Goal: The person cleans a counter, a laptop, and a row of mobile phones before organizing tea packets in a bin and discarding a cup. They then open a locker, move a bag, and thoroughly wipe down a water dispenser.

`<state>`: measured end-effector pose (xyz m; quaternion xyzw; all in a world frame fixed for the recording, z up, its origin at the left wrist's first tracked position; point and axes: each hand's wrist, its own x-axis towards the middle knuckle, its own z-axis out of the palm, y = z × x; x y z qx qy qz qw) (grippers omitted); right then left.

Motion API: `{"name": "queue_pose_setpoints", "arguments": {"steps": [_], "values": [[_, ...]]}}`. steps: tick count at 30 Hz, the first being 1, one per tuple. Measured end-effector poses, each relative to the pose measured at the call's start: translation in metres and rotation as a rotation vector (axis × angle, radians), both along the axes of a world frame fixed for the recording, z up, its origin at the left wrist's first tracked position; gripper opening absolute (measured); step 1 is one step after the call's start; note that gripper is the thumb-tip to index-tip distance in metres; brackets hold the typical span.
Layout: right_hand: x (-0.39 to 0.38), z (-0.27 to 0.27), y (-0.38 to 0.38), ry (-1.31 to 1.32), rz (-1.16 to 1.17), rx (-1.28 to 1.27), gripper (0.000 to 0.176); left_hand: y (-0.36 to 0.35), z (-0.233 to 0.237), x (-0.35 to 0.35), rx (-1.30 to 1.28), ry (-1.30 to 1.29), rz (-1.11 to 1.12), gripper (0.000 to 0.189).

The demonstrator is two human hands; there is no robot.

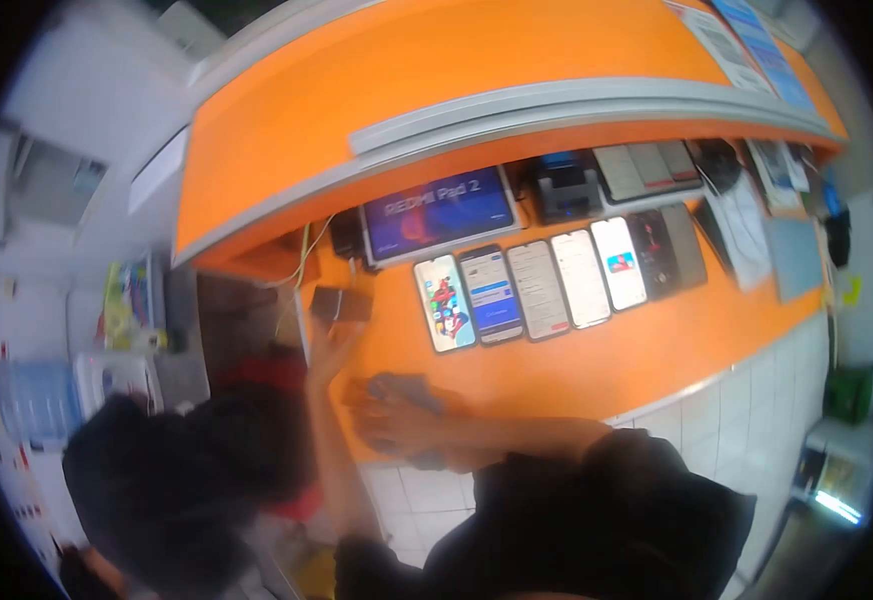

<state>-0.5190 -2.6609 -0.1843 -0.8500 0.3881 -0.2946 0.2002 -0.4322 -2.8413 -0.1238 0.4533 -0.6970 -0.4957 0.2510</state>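
A person in a dark top leaned over an orange counter [596, 370], both bare arms stretched out across its near edge. The right hand [394, 422] lay on top of a grey cloth [408, 384] that rested flat on the counter near its left end. Motion blur hid the fingers, so it could not be told whether they were pressing flat or curled around the fabric. The left hand [329, 346] was raised just left of the cloth, its fingers loosely spread and holding nothing. Its tips were close under a small dark box [341, 303] at the counter's left edge, and whether they touched the box was unclear.

Beyond the cloth, a row of phones [536, 288] lay side by side with their screens lit. A tablet [437, 212] behind them showed the words "REDMI Pad 2". A dark device [567, 186] stood to the tablet's right, under the raised orange shelf [376, 80]. Loose papers [748, 232] covered the counter's far right end.

A second person with dark hair [161, 480] and a red top stood close at the left. Beyond that person, a water bottle [36, 400] stood over white floor tiles [756, 400].
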Motion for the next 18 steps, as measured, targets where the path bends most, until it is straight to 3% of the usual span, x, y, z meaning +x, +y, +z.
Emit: {"name": "queue_pose_setpoints", "arguments": {"steps": [2, 4, 6, 8, 10, 11, 13, 16, 18], "values": [[0.024, 0.001, -0.019, 0.024, -0.176, -0.025, 0.073, -0.003, 0.045, 0.031, -0.008, -0.146, -0.146, 0.069], [0.028, 0.017, -0.015, 0.168, -0.337, -0.128, 0.068, 0.003, 0.058, 0.066, 0.123, -0.056, 0.054, 0.060], [0.026, -0.002, 0.003, 0.134, -0.342, -0.112, 0.062, 0.034, 0.095, 0.056, -0.022, -0.080, 0.237, 0.052], [-0.002, -0.006, 0.043, 0.044, -0.100, -0.065, 0.058, 0.040, 0.080, 0.064, -0.283, -0.230, 0.456, 0.051], [-0.030, -0.030, 0.089, 0.007, -0.199, 0.077, 0.058, 0.044, 0.048, 0.056, -0.522, -0.148, 0.810, 0.046], [-0.047, -0.040, 0.111, -0.052, -0.259, 0.215, 0.059, 0.051, 0.044, 0.038, -0.710, -0.161, 0.880, 0.043], [-0.098, -0.035, 0.160, -0.010, -0.416, 0.218, 0.061, 0.084, 0.050, -0.029, -0.956, -0.171, 1.016, 0.036], [-0.201, -0.004, 0.256, 0.104, -0.743, 0.244, 0.068, 0.110, 0.028, -0.123, -1.165, -0.048, 0.791, 0.034], [-0.268, 0.023, 0.317, 0.171, -0.890, 0.244, 0.070, 0.163, 0.034, -0.219, -1.053, 0.145, 0.645, 0.035]]}}
